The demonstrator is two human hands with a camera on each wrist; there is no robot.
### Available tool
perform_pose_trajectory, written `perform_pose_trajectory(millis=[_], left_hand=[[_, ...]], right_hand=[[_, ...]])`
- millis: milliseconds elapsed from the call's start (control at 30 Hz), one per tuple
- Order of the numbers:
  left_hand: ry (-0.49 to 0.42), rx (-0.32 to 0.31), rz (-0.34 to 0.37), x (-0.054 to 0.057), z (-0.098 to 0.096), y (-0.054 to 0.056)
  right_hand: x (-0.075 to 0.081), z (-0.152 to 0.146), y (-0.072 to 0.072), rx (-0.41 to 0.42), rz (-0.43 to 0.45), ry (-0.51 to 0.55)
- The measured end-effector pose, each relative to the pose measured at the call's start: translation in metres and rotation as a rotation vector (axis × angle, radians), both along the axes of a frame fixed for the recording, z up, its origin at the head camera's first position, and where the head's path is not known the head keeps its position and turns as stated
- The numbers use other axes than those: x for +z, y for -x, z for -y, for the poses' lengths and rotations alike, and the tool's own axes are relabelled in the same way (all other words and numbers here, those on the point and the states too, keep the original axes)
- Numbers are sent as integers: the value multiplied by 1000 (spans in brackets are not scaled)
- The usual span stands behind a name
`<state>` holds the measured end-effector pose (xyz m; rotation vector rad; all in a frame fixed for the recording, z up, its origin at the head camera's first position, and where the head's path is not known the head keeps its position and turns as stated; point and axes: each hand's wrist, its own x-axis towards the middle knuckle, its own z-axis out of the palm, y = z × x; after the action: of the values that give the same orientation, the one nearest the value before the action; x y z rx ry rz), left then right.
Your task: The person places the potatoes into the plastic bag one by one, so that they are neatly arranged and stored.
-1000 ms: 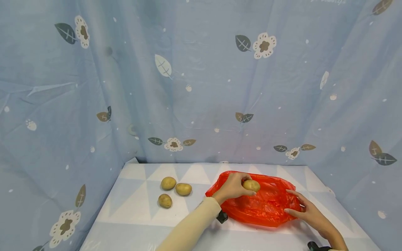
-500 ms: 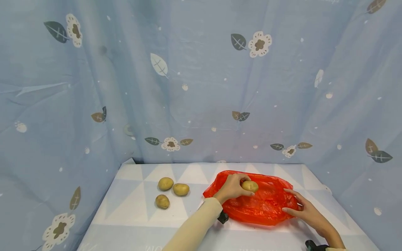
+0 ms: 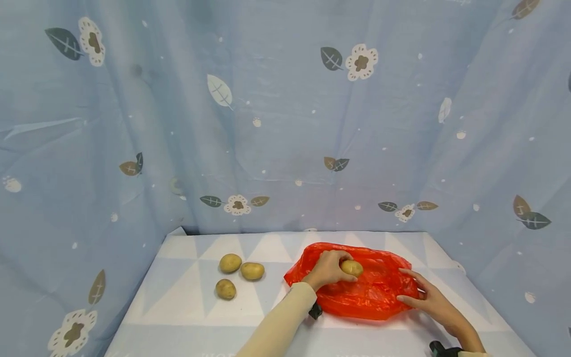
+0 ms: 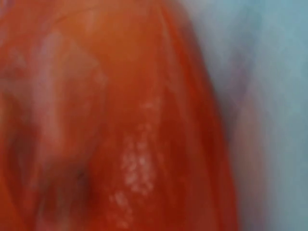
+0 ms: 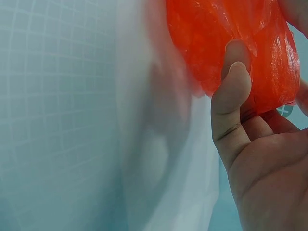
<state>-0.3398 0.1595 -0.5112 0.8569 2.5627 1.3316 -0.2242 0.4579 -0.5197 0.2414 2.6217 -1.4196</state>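
Potato [image 3: 353, 268]: left hand [image 3: 329, 269] is pinching it at the bag [image 3: 379, 285], inside or above unclear. I'm judging it firm, light, smooth, best held round its middle. Right hand [image 3: 431, 299] is pinching the bag's right edge; limp folds are possibly hindering. Three potatoes [image 3: 252, 271] are lying well left.

A blue curtain [image 3: 285, 94], printed with leaves [image 3: 219, 90] and flowers [image 3: 362, 62], hangs behind and beside the triangle-patterned counter [image 3: 178, 302].
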Motion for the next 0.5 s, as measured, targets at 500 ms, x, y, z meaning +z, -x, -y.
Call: perform_pose_trajectory(millis=[500], left_hand=[[142, 46, -103, -12, -9, 1]], right_hand=[[0, 1, -4, -12, -2, 26]])
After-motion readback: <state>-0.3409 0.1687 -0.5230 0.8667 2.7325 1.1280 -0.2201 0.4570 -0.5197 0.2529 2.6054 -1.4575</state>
